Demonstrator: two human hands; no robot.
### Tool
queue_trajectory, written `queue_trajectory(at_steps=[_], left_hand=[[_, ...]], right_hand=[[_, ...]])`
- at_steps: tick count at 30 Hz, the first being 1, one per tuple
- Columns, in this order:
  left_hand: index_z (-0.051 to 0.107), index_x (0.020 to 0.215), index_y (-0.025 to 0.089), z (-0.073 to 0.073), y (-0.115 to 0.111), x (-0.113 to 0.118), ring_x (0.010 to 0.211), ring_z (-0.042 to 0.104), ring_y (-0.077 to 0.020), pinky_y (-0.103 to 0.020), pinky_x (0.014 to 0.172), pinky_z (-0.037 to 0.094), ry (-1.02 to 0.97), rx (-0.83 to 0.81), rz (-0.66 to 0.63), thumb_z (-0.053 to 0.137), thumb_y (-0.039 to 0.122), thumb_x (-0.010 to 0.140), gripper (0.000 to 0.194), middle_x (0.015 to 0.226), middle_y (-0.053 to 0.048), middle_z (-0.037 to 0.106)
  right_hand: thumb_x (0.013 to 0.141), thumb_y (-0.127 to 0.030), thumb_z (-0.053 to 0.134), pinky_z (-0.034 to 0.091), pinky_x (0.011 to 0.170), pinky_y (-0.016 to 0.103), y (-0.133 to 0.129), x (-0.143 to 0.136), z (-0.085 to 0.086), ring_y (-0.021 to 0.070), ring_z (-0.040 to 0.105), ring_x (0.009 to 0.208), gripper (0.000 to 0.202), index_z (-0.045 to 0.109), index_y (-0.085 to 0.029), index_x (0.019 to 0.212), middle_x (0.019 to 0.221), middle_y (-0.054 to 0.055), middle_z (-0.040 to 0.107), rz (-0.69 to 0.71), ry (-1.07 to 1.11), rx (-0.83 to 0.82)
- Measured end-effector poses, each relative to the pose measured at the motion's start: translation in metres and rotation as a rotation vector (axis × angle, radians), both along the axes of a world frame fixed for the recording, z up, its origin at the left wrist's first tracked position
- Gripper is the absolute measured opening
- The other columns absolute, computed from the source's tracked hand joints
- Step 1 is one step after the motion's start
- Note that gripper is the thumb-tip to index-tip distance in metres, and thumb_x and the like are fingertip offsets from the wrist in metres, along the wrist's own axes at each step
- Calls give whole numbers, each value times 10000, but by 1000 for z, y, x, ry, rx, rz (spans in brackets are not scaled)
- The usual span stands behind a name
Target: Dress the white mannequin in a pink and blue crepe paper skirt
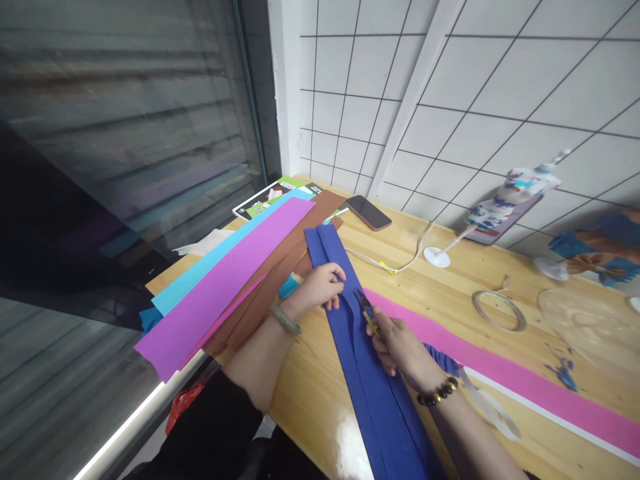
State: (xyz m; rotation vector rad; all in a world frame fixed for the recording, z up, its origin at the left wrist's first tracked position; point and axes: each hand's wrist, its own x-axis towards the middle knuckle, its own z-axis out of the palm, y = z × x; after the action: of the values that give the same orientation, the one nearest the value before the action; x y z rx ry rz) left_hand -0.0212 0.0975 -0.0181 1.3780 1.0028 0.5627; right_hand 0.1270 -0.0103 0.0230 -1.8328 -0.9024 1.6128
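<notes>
A long dark blue folded strip [363,373] runs down the wooden table towards me, with a slit or loose fold along its length. My left hand [325,285] rests at its left edge, fingers curled; whether they pinch the material is hard to make out. My right hand [395,343] is closed on small snips [369,315] with yellow handles, their dark blades pointing up the strip, apart at the tips. Left of my left hand lie overlapping strips: purple [235,287], light blue [193,270] and brown [280,270].
Behind the strips lie a phone [369,212] and a booklet [255,199]. A pink strip [480,353] extends to the right. Further right are a tape roll [499,311], blue scraps [567,373] and a small dress form [500,200] before the tiled wall. A white cable [417,250] crosses the table.
</notes>
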Motion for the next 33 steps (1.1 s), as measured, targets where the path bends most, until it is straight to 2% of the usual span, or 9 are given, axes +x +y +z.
queue_trajectory(at_steps=[7, 14, 22, 33], left_hand=[[375, 874, 188, 7, -2, 1, 282, 468, -84, -129, 334, 329, 27, -16, 18, 473, 80, 751, 191, 400, 92, 505], [343, 850, 197, 9, -3, 2, 300, 490, -95, -130, 325, 339, 15, -45, 27, 483, 82, 757, 204, 403, 97, 497], [338, 841, 199, 3, -1, 1, 313, 515, -90, -136, 323, 359, -32, -65, 29, 505, 92, 755, 216, 492, 89, 530], [341, 831, 198, 2, -1, 2, 314, 520, -90, -137, 331, 363, -58, -76, 31, 520, 81, 754, 227, 502, 89, 536]], right_hand=[[874, -498, 284, 244, 250, 175, 12, -2, -7, 48, 212, 239, 382, 415, -204, 669, 358, -129, 235, 15, 11, 9], [889, -470, 271, 251, 248, 177, 25, -6, -6, 50, 215, 234, 371, 410, -206, 669, 350, -131, 227, 9, 9, 16], [890, -500, 273, 252, 250, 176, 32, -9, -9, 48, 227, 234, 390, 406, -205, 672, 355, -130, 238, 25, 14, 28], [898, -453, 260, 255, 246, 183, 32, -11, -10, 59, 241, 217, 361, 392, -212, 665, 332, -129, 249, 14, -19, 38]])
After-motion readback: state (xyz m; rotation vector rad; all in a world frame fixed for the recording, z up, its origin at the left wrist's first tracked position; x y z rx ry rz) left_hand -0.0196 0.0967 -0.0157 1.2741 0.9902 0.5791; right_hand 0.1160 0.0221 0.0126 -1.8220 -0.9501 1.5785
